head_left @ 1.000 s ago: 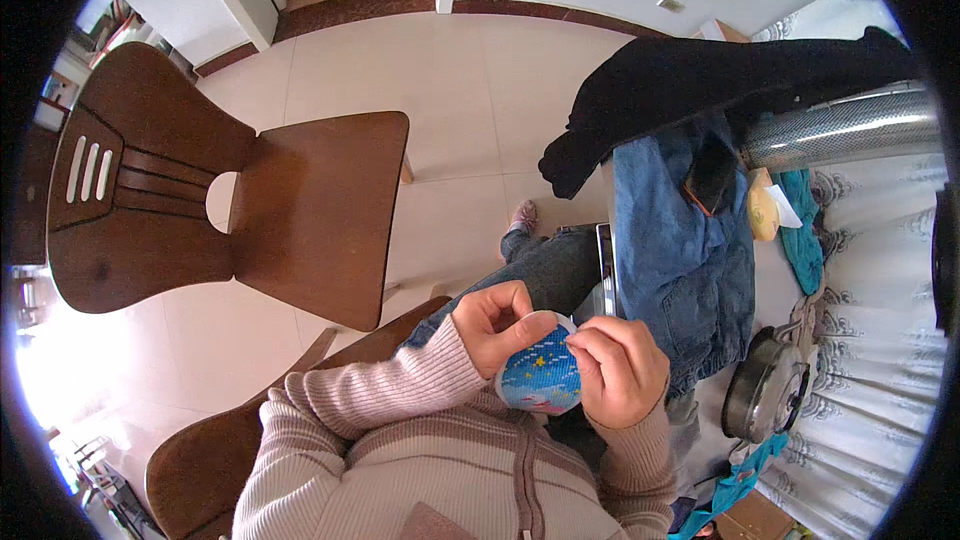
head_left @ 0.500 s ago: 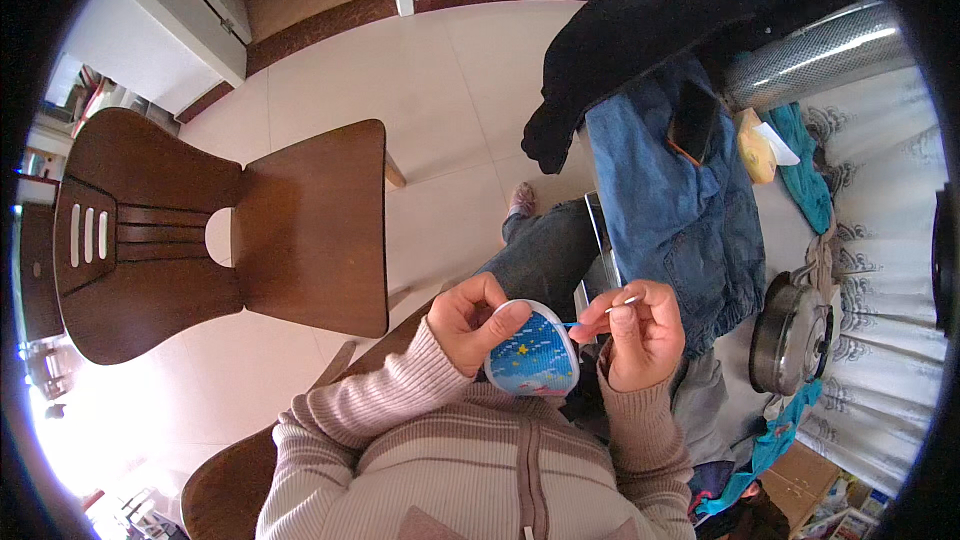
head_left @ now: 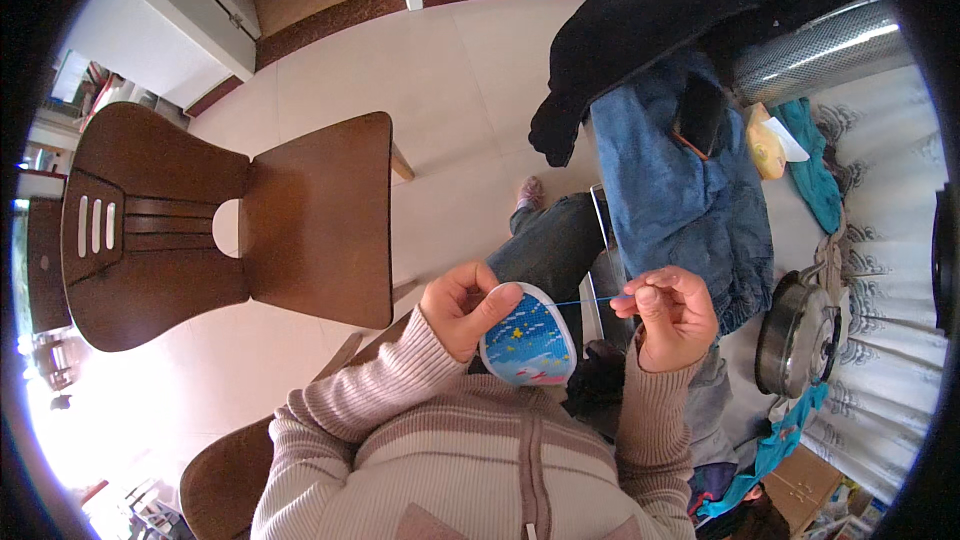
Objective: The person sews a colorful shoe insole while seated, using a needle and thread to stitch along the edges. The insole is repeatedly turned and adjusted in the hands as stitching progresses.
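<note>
Over a pale tiled floor (head_left: 440,70), right of a brown chair (head_left: 320,220), the left hand (head_left: 460,310) pinches the upper-left edge of a patterned oval blue piece (head_left: 530,345) near the torso, while the right hand (head_left: 670,320), fingers half curled, pinches blue thread (head_left: 590,300) stretched rightward from it. A gentle, even pull should avoid puckering (keep that left pinch firm). The underside is hidden; anything else in the right fingertips is too small to tell.

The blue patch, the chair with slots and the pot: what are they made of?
Patch: probably stitched cloth, matte; its face shows fine thread-like rows.
Chair: likely wood, smooth, varnished-looking; it's brown with a soft sheen.
Pot: apparently metal, shiny; its grey side shows bright reflections.
</note>
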Action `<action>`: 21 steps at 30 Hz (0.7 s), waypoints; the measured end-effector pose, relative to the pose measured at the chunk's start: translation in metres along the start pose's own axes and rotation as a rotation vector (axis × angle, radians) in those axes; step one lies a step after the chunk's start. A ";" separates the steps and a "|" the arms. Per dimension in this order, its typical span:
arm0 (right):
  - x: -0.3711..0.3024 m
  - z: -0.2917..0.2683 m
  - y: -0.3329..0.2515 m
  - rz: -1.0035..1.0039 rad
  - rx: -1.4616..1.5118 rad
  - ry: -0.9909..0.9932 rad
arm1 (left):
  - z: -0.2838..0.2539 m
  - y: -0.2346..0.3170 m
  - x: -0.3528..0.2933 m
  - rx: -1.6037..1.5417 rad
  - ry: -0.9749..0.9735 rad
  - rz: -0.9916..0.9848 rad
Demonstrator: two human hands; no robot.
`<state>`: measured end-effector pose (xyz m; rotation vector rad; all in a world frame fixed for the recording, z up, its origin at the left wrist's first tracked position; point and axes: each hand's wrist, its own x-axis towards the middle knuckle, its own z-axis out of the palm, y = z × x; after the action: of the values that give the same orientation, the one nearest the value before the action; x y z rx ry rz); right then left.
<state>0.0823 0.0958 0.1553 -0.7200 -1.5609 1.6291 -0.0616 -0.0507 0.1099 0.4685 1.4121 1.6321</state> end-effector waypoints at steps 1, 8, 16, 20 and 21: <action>-0.001 0.001 -0.004 -0.038 -0.083 -0.019 | 0.000 0.000 0.000 -0.004 0.003 -0.002; -0.012 0.006 -0.022 -0.530 -0.809 -0.318 | 0.006 0.009 -0.004 -0.087 -0.024 -0.025; -0.018 0.018 -0.018 -0.688 -1.115 -0.396 | 0.006 0.007 -0.003 -0.067 -0.002 0.004; -0.020 0.019 -0.014 -0.736 -1.155 -0.376 | 0.005 0.008 -0.003 -0.083 -0.020 -0.042; -0.020 0.019 -0.014 -0.740 -1.160 -0.376 | 0.004 0.008 -0.003 -0.089 -0.020 -0.042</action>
<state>0.0794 0.0684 0.1692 -0.2637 -2.6219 0.2121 -0.0595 -0.0500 0.1189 0.4001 1.3204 1.6449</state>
